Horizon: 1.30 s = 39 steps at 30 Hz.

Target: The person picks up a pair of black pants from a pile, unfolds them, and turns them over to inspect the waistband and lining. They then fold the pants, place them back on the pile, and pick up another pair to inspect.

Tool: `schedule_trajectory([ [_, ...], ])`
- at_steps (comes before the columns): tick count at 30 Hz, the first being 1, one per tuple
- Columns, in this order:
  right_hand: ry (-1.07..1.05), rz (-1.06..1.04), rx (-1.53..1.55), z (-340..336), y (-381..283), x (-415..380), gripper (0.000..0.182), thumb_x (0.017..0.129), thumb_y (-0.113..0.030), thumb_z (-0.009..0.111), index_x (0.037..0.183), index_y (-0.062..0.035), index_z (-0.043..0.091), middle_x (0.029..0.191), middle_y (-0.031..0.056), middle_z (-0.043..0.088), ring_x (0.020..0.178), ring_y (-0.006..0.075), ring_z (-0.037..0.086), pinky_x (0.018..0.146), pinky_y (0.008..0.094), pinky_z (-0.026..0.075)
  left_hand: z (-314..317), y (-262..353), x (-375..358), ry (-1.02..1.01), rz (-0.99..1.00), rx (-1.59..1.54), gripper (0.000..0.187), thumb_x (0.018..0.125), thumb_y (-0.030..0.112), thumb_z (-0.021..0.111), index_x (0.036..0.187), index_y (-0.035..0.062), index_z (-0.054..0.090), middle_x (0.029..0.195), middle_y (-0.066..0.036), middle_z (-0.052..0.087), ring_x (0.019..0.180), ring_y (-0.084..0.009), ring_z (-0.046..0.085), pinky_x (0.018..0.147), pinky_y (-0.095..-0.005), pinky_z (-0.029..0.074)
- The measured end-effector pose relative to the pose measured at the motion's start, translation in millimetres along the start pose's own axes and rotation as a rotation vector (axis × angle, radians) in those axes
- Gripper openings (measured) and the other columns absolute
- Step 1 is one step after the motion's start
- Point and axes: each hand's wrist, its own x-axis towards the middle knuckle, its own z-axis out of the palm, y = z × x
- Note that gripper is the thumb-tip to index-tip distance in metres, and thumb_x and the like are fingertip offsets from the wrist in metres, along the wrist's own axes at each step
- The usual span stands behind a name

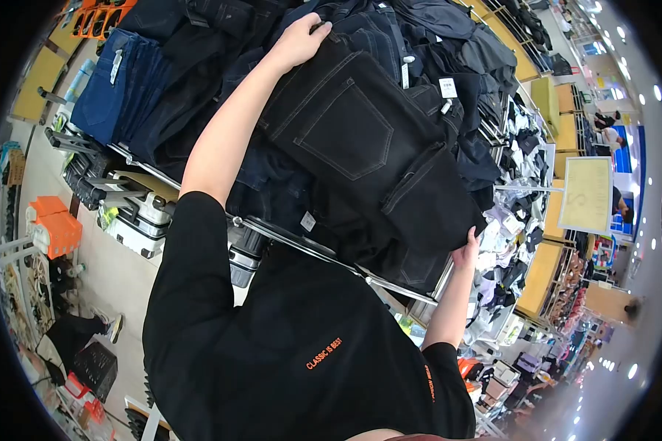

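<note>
Black jeans (346, 132) with pale stitching and a back pocket lie partly folded across a heap of dark denim. At their upper left edge, my left hand (299, 42) is closed, pinching the cloth between thumb and fingers. Down at the lower right corner, my right hand (465, 250) is closed on the black fabric's edge. A white tag (447, 88) shows among the garments just beyond the jeans. Another white tag (308, 221) hangs near the front of the heap.
Folded blue jeans (114, 92) are stacked at the left. A metal rail (294, 239) runs along the heap's front. Silver suitcases (143, 228) stand below left. A sign (586, 195) rises at the right beside small packaged goods (504, 235). A person's shoe (115, 328) shows lower left.
</note>
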Motion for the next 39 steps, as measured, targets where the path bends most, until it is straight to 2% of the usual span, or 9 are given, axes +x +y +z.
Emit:
schedule_trajectory([
  [5, 0.008, -0.084, -0.002, -7.5, 5.6, -3.3, 0.044, 0.099, -0.023, 0.058, 0.138, -0.0106, 0.043, 0.135, 0.0113, 0.054, 0.121, 0.0316, 0.055, 0.102, 0.0507, 0.047, -5.1, -5.8, 1.8, -0.028, -0.115, -0.388, 0.032, 0.099, 0.035, 0.058, 0.092, 0.0036, 0.058, 0.073, 0.000, 0.056, 0.069, -0.0117, 0.049, 0.066, -0.0293, 0.043],
  [9, 0.080, -0.020, 0.032, -6.9, 14.6, -11.0, 0.043, 0.098, -0.023, 0.059, 0.137, -0.0092, 0.044, 0.135, 0.0124, 0.054, 0.121, 0.0318, 0.056, 0.102, 0.0510, 0.047, -25.9, 11.8, 1.7, -0.294, -0.372, -0.768, 0.036, 0.098, 0.037, 0.059, 0.115, 0.0054, 0.064, 0.103, -0.005, 0.069, 0.093, -0.0132, 0.062, 0.085, -0.0281, 0.049],
  [10, 0.086, -0.018, 0.045, -4.2, 13.9, -13.9, 0.043, 0.098, -0.021, 0.059, 0.137, -0.0088, 0.045, 0.134, 0.0121, 0.055, 0.120, 0.0308, 0.056, 0.102, 0.0498, 0.047, -34.1, 9.7, 7.1, -0.464, -0.403, -0.733, 0.045, 0.096, 0.038, 0.062, 0.128, 0.0054, 0.060, 0.118, -0.009, 0.067, 0.107, -0.0159, 0.063, 0.096, -0.0294, 0.048],
  [17, 0.075, -0.013, 0.054, -4.4, 8.8, -13.0, 0.042, 0.098, -0.021, 0.059, 0.136, -0.0082, 0.046, 0.133, 0.0121, 0.056, 0.119, 0.0301, 0.057, 0.102, 0.0497, 0.047, -37.0, 23.4, 3.1, -0.850, -0.247, -0.245, 0.066, 0.083, 0.040, 0.076, 0.133, 0.0012, 0.056, 0.125, -0.013, 0.064, 0.116, -0.0205, 0.060, 0.103, -0.0331, 0.044],
  [19, 0.053, -0.059, 0.033, 6.7, 6.0, -20.0, 0.044, 0.098, -0.021, 0.059, 0.138, -0.0078, 0.045, 0.132, 0.0121, 0.057, 0.120, 0.0303, 0.056, 0.102, 0.0494, 0.046, -24.8, 8.7, 0.3, -0.662, -0.166, 0.128, 0.066, 0.084, 0.037, 0.076, 0.131, -0.0038, 0.055, 0.125, -0.017, 0.063, 0.115, -0.0232, 0.060, 0.099, -0.0347, 0.048],
  [28, 0.115, -0.180, -0.318, 9.5, -73.0, -26.1, 0.037, 0.097, -0.024, 0.061, 0.129, -0.0066, 0.054, 0.118, 0.0092, 0.064, 0.105, 0.0226, 0.064, 0.088, 0.0373, 0.054, -40.9, 16.6, -23.3, -0.525, -0.515, -0.535, 0.030, 0.094, 0.020, 0.066, 0.116, -0.0009, 0.064, 0.106, -0.008, 0.070, 0.094, -0.0167, 0.067, 0.083, -0.0312, 0.054],
  [33, 0.131, -0.085, -0.301, 16.8, -152.3, -31.3, 0.039, 0.091, -0.021, 0.067, 0.124, -0.0037, 0.057, 0.110, 0.0105, 0.067, 0.097, 0.0215, 0.066, 0.083, 0.0358, 0.055, -37.4, 8.0, -50.0, -0.470, -0.496, -0.773, 0.033, 0.092, 0.013, 0.065, 0.121, -0.0013, 0.059, 0.109, -0.010, 0.068, 0.093, -0.0188, 0.068, 0.083, -0.0312, 0.055],
  [35, 0.051, -0.117, -0.280, 50.1, -182.9, -50.4, 0.035, 0.091, -0.017, 0.064, 0.122, -0.0022, 0.058, 0.109, 0.0124, 0.067, 0.097, 0.0229, 0.067, 0.084, 0.0362, 0.056, -39.1, 2.0, -56.1, -0.504, -0.683, -0.997, 0.033, 0.087, 0.003, 0.064, 0.119, 0.0002, 0.060, 0.110, -0.011, 0.069, 0.091, -0.0211, 0.069, 0.079, -0.0323, 0.057],
  [39, -0.104, -0.196, -0.346, 151.7, -222.5, -92.5, 0.029, 0.092, -0.009, 0.059, 0.119, 0.0019, 0.060, 0.107, 0.0133, 0.068, 0.091, 0.0216, 0.069, 0.082, 0.0315, 0.057, -38.3, 37.4, -75.0, -0.378, -0.605, -0.907, 0.032, 0.084, -0.001, 0.060, 0.116, -0.0011, 0.062, 0.102, -0.013, 0.070, 0.084, -0.0222, 0.070, 0.075, -0.0336, 0.059],
])
